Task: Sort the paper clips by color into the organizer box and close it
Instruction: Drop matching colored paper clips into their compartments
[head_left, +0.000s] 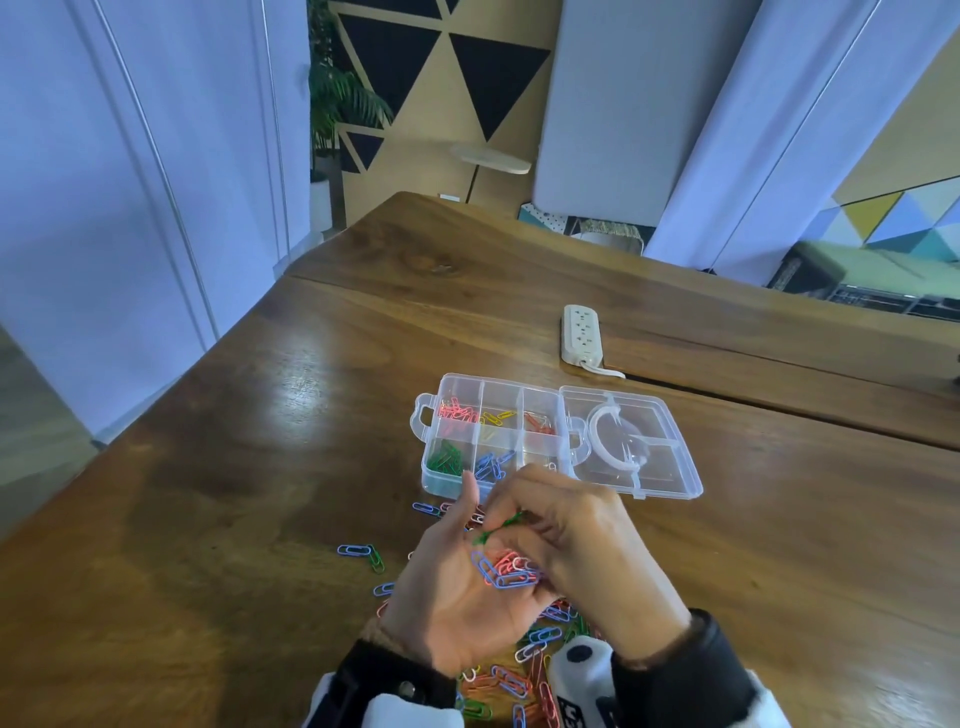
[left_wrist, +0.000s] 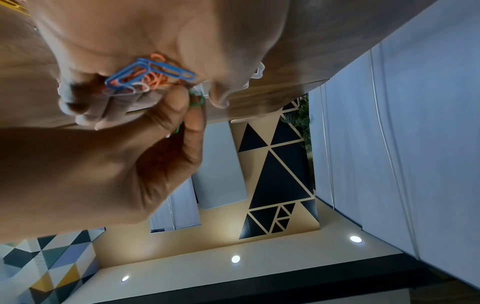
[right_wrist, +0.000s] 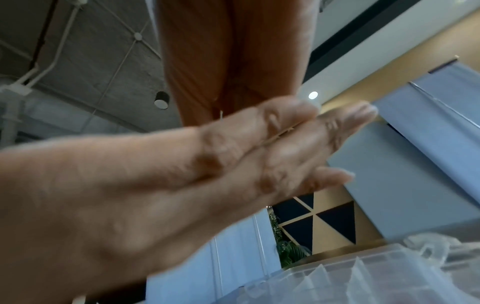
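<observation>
Table (head_left: 260, 519) clips (head_left: 524, 670) half-hidden beneath hands

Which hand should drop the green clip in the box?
Probably the right hand: its fingers already pinch the green clip, while the left hand cradles other clips. The green compartment lies just ahead.
</observation>
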